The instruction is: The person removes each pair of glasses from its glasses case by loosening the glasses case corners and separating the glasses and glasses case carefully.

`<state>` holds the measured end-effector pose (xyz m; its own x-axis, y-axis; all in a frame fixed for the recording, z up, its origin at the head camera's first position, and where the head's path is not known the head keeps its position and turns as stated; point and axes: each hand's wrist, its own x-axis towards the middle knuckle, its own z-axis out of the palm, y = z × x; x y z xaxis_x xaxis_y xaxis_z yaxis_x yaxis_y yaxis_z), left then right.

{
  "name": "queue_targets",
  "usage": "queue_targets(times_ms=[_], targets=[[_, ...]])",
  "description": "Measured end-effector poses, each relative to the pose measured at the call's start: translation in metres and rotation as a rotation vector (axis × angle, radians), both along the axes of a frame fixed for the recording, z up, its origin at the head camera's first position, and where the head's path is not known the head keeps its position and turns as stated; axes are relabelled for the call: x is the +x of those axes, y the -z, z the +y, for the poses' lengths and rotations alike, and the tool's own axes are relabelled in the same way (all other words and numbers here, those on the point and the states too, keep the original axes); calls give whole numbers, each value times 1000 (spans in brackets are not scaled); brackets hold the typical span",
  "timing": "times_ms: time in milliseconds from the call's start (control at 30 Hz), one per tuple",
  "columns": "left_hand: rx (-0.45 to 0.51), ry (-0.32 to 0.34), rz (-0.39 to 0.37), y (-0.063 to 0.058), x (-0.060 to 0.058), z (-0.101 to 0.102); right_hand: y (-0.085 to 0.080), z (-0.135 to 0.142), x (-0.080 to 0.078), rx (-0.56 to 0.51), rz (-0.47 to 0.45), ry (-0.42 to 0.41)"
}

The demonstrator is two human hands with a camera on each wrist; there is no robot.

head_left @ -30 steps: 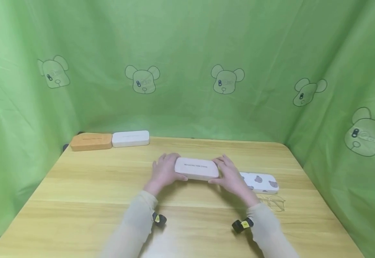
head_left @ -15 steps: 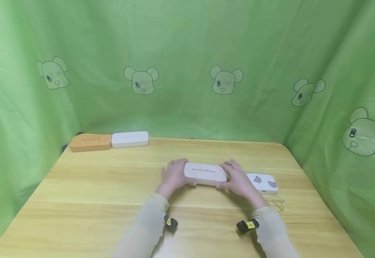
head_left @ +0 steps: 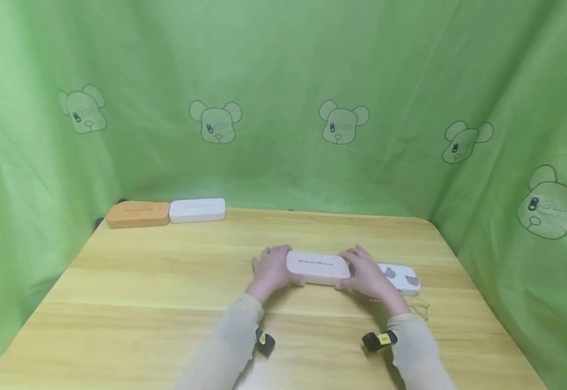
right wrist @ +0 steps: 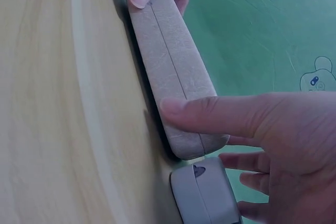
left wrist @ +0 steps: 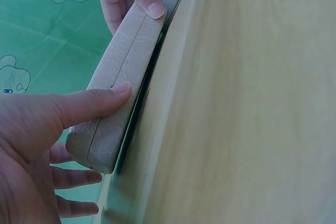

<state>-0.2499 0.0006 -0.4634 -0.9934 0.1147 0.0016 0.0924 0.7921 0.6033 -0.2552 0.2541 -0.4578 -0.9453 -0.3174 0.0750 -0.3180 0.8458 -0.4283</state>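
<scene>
A pale pink glasses case [head_left: 317, 266] with dark lettering on its lid is held lengthwise between both hands, close over the table. My left hand [head_left: 272, 271] grips its left end, and my right hand [head_left: 367, 277] grips the right end. In the left wrist view, the thumb presses the front of the case [left wrist: 118, 69] across its lid seam. The right wrist view shows the other thumb likewise on the case [right wrist: 170, 61]. Just right of it lies a white glasses case with bear prints [head_left: 404, 277], partly hidden behind the right hand. Thin-framed eyeglasses [head_left: 421, 309] lie in front, partly covered by the right forearm.
At the table's back left corner, an orange glasses case [head_left: 138, 215] and a white glasses case [head_left: 198, 210] lie end to end. Green curtains [head_left: 278, 162] with bear heads surround the wooden table [head_left: 142, 292] at the back and sides.
Both hands have carried the pink case to the right and slightly toward the body, lower and nearer the bear-print case. The right hand and forearm now cover more of that case and the eyeglasses.
</scene>
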Motion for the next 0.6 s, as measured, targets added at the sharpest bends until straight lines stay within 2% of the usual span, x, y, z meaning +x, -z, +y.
queue_targets(times_ms=[167, 600], targets=[[-35, 6, 4, 2, 1, 4, -3, 5, 1, -8, -30, 1], [-50, 29, 11, 4, 4, 13, -11, 13, 3, 30, -101, 10]])
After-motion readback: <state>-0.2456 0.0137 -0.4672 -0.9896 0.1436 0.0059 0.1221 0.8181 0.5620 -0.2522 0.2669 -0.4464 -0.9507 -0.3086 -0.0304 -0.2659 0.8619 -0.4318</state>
